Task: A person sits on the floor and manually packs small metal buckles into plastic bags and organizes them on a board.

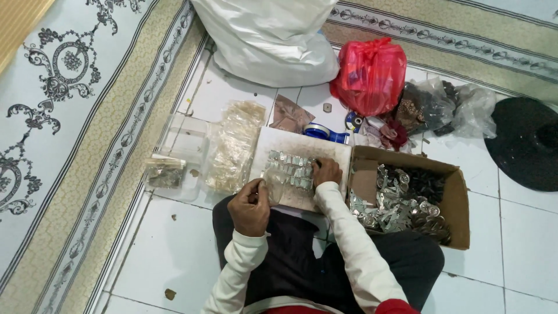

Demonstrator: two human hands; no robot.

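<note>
Person seated on white tile floor (174,256), viewed from above; both arms in cream long sleeves reach forward over the lap.

Left hand (250,204): forearm runs up from lower left, wrist bent slightly inward, back of hand toward the camera. Fingers curl closed around a small clear plastic pouch (273,187), pinching it at the near left edge of the white board (290,145). Pouch contents too small to tell.

Right hand (326,172): arm extends diagonally from lower right, elbow low, hand resting palm-down on the board. Fingers bent, tips pressing onto a cluster of small silvery pieces (289,168) laid in rows on the board. Whether it pinches one piece or only touches them, cannot tell.

The board lies flat on the floor directly ahead of the knees, its surface speckled and dusty.

Around it:
- Right, touching the board's edge: open cardboard box (459,197) holding a mixed heap of silver and dark metal bits.
- Left, just beside the board: stack of clear filled packets (232,145); further left, a clear plastic tray (185,138) and a small packet with dark contents (165,173).
- Beyond the board: blue tape dispenser (325,132), red plastic bag (371,74), large white sack (270,38), clear bags with dark items (442,107).
- Far right: round black object (526,142).
- Patterned carpet (64,99) borders the tiles at left and top.
</note>
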